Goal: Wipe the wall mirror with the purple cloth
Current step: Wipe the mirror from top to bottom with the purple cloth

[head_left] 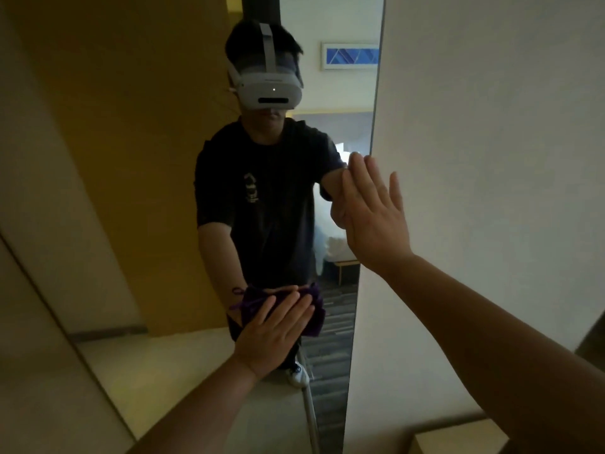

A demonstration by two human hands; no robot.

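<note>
Purple cloth (312,304) lies bunched flat against the mirror (157,178), low and near its right edge, pinned there by the left hand (273,335). That hand has its fingers straight and close together, palm pressing the cloth to the glass, with loose threads of the cloth poking out to the left of the fingertips. Higher and to the right, the right hand (375,217) is spread flat with fingers straight and slightly apart, its palm on the mirror's right edge where the glass meets the pale wall (491,126); it holds nothing. Reflected in the mirror is a person in a dark T-shirt wearing a white headset (270,90), both arms reaching forward, and far behind them a blue framed picture (350,55).
</note>
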